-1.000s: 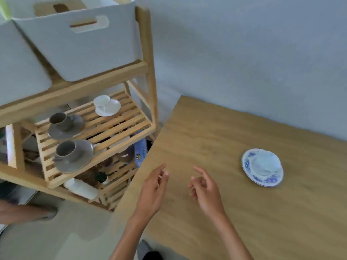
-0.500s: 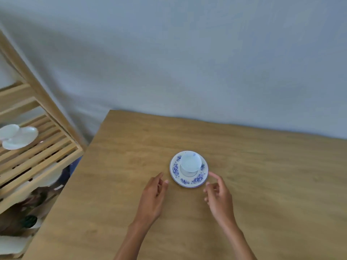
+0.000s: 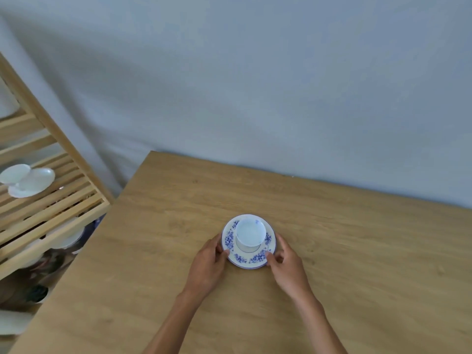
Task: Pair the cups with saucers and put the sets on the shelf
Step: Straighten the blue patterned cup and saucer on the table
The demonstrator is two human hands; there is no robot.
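Observation:
A white cup (image 3: 250, 233) stands upright on a blue-flowered saucer (image 3: 251, 258) in the middle of the wooden table (image 3: 357, 251). My left hand (image 3: 208, 267) grips the saucer's left rim, fingers curled around the edge. My right hand (image 3: 287, 264) grips the right rim, thumb on top of the flowered border. The saucer rests on the table. At the left stands the wooden slatted shelf (image 3: 63, 200), with a plain white cup and saucer set (image 3: 28, 178) on it.
A grey wall runs behind the table. Lower shelf levels at the bottom left hold white dishes (image 3: 67, 235) and dark items, partly hidden by slats. The shelf's slanted post (image 3: 51, 129) stands close to the table's left corner.
My view swung right from the shelf to the table. Both hands moved forward and closed on the two sides of the flowered saucer.

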